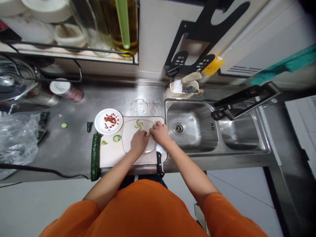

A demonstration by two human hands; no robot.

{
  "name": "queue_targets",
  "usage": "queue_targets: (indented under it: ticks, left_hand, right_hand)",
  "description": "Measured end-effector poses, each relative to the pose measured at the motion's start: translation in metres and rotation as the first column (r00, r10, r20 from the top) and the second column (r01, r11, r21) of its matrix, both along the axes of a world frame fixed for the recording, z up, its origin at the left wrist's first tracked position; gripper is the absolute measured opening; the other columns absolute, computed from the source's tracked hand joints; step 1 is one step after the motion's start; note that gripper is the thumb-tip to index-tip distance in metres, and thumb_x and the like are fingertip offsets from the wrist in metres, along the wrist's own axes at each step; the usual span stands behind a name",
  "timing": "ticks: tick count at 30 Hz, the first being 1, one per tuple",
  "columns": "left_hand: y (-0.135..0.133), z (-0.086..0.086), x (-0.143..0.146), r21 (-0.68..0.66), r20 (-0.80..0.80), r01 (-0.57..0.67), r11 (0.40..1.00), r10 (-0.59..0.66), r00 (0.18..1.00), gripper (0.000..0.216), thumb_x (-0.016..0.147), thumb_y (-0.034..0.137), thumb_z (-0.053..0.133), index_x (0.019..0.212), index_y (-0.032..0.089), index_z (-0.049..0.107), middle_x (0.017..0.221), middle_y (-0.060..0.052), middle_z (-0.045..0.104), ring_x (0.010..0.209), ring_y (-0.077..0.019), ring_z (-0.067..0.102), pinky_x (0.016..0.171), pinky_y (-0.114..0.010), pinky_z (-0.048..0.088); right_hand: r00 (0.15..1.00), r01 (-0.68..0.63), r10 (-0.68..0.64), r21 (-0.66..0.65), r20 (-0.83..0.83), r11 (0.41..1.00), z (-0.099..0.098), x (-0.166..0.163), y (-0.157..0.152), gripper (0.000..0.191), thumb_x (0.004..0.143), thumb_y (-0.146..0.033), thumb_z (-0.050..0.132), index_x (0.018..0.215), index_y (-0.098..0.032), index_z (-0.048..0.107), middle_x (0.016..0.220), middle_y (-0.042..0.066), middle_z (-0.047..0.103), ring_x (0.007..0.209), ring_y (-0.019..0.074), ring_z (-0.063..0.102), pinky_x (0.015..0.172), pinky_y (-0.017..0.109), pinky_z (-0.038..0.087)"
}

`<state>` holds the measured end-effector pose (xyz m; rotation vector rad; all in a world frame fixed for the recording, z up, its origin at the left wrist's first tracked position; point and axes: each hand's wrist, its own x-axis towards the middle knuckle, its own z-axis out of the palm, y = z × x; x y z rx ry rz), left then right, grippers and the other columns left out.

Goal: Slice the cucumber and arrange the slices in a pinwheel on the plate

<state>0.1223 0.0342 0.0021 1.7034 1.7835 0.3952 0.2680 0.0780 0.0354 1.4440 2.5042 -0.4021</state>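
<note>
My left hand (139,142) and my right hand (160,132) meet over a square white plate with a dark rim (127,141). Their fingertips pinch together on a small cucumber slice (148,134), mostly hidden by the fingers. Folded cucumber slices (138,124) lie on the far part of the plate. Under it is a pale cutting board (108,158), with a little stack of cucumber slices (117,138) and some green scraps (104,143) on its left side. A black-handled knife (160,164) rests at the board's right edge, its blade partly behind my right wrist.
A round white plate of red bits (108,112) overlaps the board's far left corner. A long cucumber (95,158) lies along its left edge, near a cut end (89,126). Right is a double sink (192,131) with a black faucet (237,102); left, a plastic bag (19,138).
</note>
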Motion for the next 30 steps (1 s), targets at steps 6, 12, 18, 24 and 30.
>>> queue_targets:
  ticks: [6,12,18,24,30]
  left_hand:
    - [-0.003,-0.008,-0.001,0.116,-0.01,0.196,0.974,-0.196,0.98,0.021,0.086,0.02,0.047,0.09,0.02,0.068,0.089,-0.008,0.062,0.088,-0.021,0.053,0.079,-0.034,0.043]
    - [-0.006,-0.011,-0.002,0.171,-0.025,0.232,0.957,-0.231,0.973,0.025,0.089,0.023,0.045,0.097,0.021,0.068,0.091,-0.008,0.064,0.086,-0.02,0.053,0.081,-0.035,0.042]
    - [-0.006,-0.01,-0.003,0.191,-0.021,0.236,0.953,-0.237,0.971,0.022,0.089,0.024,0.047,0.096,0.02,0.068,0.092,-0.008,0.065,0.085,-0.02,0.053,0.081,-0.035,0.041]
    - [-0.007,-0.01,-0.005,0.188,-0.037,0.285,0.94,-0.283,0.958,0.022,0.089,0.021,0.046,0.096,0.019,0.067,0.09,-0.008,0.064,0.083,-0.02,0.052,0.08,-0.035,0.04]
    - [-0.009,-0.011,-0.004,0.203,-0.032,0.284,0.937,-0.283,0.958,0.022,0.09,0.023,0.046,0.097,0.02,0.067,0.091,-0.008,0.065,0.083,-0.0198,0.052,0.08,-0.035,0.041]
  right_hand:
    - [0.998,0.056,-0.055,0.022,-0.028,0.998,-0.006,0.001,-0.007,0.021,0.092,-0.023,0.044,0.092,-0.02,0.065,0.098,0.012,0.058,0.103,0.0258,0.034,0.073,0.034,0.024]
    - [0.975,0.202,-0.193,0.077,-0.106,0.976,-0.008,0.008,-0.025,0.026,0.095,-0.028,0.04,0.095,-0.021,0.065,0.098,0.011,0.059,0.102,0.025,0.036,0.072,0.033,0.024]
    - [0.926,0.373,-0.372,0.008,-0.064,0.928,-0.007,0.004,-0.063,0.037,0.095,-0.027,0.035,0.129,-0.024,0.052,0.091,0.01,0.064,0.094,0.0251,0.046,0.074,0.034,0.026]
    - [0.912,0.409,-0.408,-0.098,0.029,0.907,-0.005,-0.012,-0.074,0.05,0.094,-0.019,0.033,0.144,-0.023,0.031,0.086,0.011,0.068,0.091,0.025,0.054,0.079,0.038,0.028]
    - [0.91,0.415,-0.408,-0.123,0.072,0.902,-0.001,-0.014,-0.074,0.052,0.093,-0.016,0.033,0.145,-0.023,0.03,0.088,0.013,0.068,0.094,0.0256,0.055,0.079,0.039,0.027]
